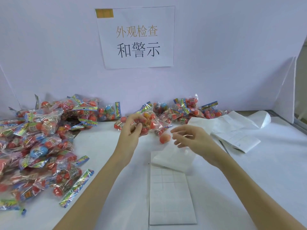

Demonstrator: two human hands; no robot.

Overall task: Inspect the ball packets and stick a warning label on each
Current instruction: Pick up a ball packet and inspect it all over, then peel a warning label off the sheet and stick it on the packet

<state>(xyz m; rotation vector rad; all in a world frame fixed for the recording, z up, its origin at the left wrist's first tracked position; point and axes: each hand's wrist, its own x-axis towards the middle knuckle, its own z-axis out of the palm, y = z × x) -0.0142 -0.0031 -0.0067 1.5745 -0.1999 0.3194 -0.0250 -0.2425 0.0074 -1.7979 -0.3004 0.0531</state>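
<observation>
Left hand [131, 128] grips a ball packet [149, 124] mid-table. Right hand [191, 138], fingers loosely curled, seems to pinch a label — too blurred, can't tell. Risk: label folds or sticks to fingers if crinkly film shifts. Packet sits just left of right hand, above label sheet [171, 196].

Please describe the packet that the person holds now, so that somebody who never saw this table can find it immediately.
Start at the paper sign on the back wall and go straight down to the white table. There the left hand grips one ball packet, clear plastic with red balls inside. It alone is lifted in fingers; the other packets lie in the big pile at the left or along the wall.
</observation>
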